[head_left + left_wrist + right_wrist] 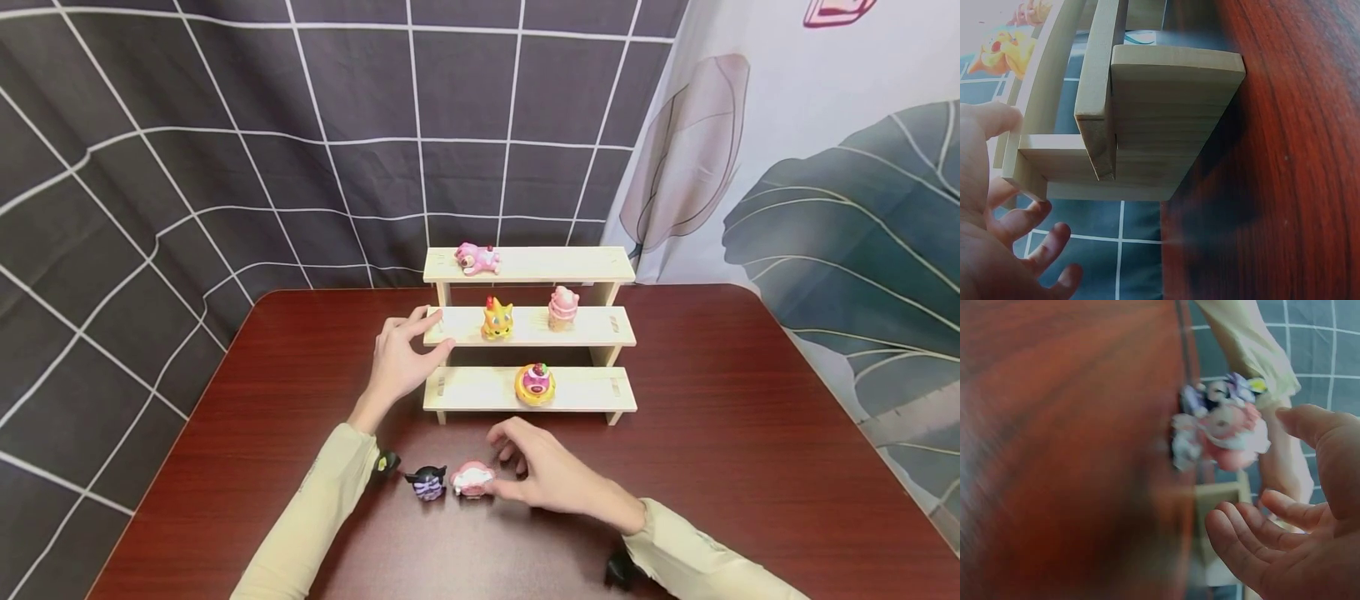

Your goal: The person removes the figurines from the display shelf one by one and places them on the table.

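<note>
A three-tier wooden display shelf (465, 392) stands on the table. My left hand (401, 354) grips the left end of its middle board, thumb at the front edge and index finger at the back; the other fingers hang free beside it in the left wrist view. My right hand (551, 471) reaches over the table with fingers spread and loosely bent, nothing between them. Its thumb overlaps the edge of a pink-and-white figurine (472, 479), which in the right wrist view stands apart from the fingers. Left of that sits a black-and-purple figurine (427, 482).
A pink lying bear figurine (477, 258) is on the top board. The middle board bears a yellow figurine (497, 319) and a pink ice-cream-cone figurine (562, 308). A round yellow-and-pink figurine (536, 384) sits on the bottom board. A dark checked curtain (360, 92) hangs behind.
</note>
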A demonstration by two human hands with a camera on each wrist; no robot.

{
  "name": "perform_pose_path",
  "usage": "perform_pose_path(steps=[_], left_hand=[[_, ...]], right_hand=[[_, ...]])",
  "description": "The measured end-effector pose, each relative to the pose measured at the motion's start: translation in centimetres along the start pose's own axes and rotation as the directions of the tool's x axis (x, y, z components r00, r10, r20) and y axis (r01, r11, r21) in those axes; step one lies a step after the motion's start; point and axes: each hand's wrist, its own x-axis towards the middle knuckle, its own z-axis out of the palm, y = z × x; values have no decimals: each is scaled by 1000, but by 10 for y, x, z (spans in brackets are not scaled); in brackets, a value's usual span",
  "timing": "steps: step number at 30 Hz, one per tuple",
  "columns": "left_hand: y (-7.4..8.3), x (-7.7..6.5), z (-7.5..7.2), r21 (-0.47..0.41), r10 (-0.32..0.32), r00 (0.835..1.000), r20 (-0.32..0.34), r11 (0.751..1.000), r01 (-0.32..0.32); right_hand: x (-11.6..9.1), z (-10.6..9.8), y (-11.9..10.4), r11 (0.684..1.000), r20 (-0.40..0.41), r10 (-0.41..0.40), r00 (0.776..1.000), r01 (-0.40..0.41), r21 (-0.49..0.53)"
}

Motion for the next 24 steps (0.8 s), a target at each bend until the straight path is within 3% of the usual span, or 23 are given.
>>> perform_pose_path(steps=[8, 15, 24], left_hand=[[1, 0, -1, -3, 3, 1000, -2, 1000, -3], [3, -1, -2, 7, 15, 1000, -13, 1000, -15], [3, 0, -1, 12, 23, 1000, -19, 1000, -23]], right_hand=[[8, -29, -7, 997, -96, -75, 993, 71, -41], [20, -49, -13, 997, -119, -71, 990, 69, -25], [39, -73, -19, 988, -173, -132, 976, 116, -98]])
